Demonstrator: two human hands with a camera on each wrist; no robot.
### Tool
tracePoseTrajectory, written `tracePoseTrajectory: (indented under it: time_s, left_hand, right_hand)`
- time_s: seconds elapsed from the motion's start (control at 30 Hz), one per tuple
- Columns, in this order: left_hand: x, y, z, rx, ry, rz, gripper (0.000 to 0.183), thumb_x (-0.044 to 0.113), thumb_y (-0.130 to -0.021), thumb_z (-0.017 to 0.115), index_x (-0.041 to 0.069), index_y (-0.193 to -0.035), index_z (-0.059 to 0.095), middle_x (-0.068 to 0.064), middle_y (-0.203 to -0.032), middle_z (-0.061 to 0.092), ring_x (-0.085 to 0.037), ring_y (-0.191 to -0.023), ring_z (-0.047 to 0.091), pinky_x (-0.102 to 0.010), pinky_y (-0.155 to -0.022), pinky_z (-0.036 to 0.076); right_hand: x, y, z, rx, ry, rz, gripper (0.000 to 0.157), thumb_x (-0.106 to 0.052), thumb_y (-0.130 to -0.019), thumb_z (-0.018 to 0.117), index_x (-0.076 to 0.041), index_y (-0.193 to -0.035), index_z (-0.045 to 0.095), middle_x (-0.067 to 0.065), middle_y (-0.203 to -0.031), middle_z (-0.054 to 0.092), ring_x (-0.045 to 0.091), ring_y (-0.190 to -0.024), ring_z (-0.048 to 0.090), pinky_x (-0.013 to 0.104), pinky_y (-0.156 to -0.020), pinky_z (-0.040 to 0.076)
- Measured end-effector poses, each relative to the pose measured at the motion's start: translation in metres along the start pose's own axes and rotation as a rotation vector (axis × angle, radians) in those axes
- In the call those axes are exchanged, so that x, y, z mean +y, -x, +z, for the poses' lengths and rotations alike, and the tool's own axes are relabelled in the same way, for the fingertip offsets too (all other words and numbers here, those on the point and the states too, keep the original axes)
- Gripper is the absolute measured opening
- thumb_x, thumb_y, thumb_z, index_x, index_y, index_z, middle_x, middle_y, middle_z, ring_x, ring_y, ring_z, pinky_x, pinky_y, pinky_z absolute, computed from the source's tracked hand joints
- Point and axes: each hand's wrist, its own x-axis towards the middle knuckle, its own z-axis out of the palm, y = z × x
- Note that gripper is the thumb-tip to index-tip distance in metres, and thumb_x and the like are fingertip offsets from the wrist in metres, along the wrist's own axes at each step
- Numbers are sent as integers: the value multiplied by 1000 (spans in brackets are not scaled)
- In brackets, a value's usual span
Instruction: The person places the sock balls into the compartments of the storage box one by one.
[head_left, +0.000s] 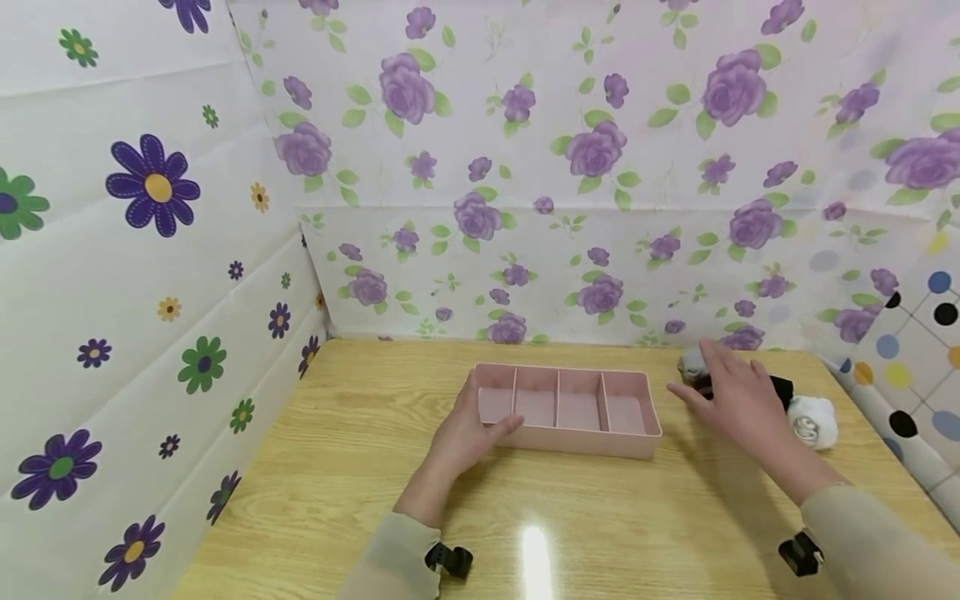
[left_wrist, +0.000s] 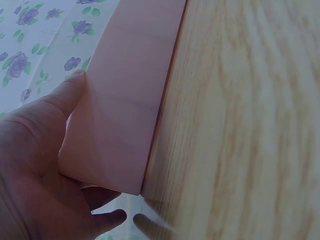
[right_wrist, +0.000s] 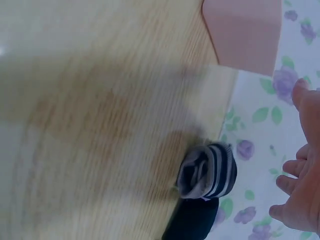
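Note:
A pink divided storage box (head_left: 577,440) with a row of compartments lies on the table. My left hand (head_left: 459,433) holds its left end, thumb against the front wall and the other fingers round the end; the left wrist view shows this hand (left_wrist: 40,160) at the corner of the box (left_wrist: 120,110). Over the right side of the table, my right hand (head_left: 742,404) is spread above rolled socks, with nothing in its grip. Under and beside it are a grey roll (head_left: 692,365), a black one (head_left: 782,390) and a white one (head_left: 813,422). A striped rolled sock (right_wrist: 207,171) shows in the right wrist view.
The wooden table (head_left: 360,417) meets a flowered cloth wall (head_left: 525,275) at the back. Another patterned sheet (head_left: 150,333) hangs along the left, and a dotted sheet (head_left: 918,367) borders the right edge.

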Motion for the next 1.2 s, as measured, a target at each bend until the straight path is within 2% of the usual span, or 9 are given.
tracePoseTrajectory:
  time_s: [0.13, 0.3, 0.53, 0.7, 1.2]
  left_hand:
    - [1, 0, 0, 7, -3, -1, 118, 60, -100, 78, 11, -179, 4, -20, -181, 22, -48, -148, 51, -64, -117, 47]
    - [2, 2, -1, 0, 0, -1, 119, 61, -100, 78, 10, -179, 4, -21, -180, 22, -49, -148, 51, -65, -116, 47]
    - [-1, 3, 1, 0, 1, -7, 119, 60, -100, 78, 10, -179, 4, -22, -180, 23, -49, -148, 51, -65, -116, 47]
    - [-1, 2, 0, 3, 13, 2, 119, 59, -100, 78, 11, -179, 4, -21, -180, 22, -49, -151, 47, -66, -118, 45]
    - [-2, 1, 0, -1, 5, 2, 120, 62, -99, 78, 12, -179, 3, -21, -181, 22, -48, -152, 46, -66, -118, 45]
  right_hand:
    - [8, -8, 1, -26, 6, 29, 109, -71, -108, 55, 3, -175, 12, 40, -170, 28, 61, -154, 27, 79, -124, 9]
    - [18, -17, 5, -30, 1, 64, 111, -73, -107, 54, 7, -173, 15, 43, -168, 27, 63, -153, 26, 82, -123, 5]
    - [36, -27, 13, -72, 6, 125, 115, -75, -106, 54, 9, -172, 12, 43, -168, 25, 66, -149, 28, 85, -120, 7]
    - [46, -33, 15, -93, -13, 154, 116, -74, -105, 56, 10, -172, 12, 44, -169, 23, 67, -148, 28, 86, -119, 5]
    - [49, -51, 23, -150, -15, 194, 121, -77, -103, 58, 16, -168, 16, 47, -166, 22, 69, -146, 28, 87, -117, 8]
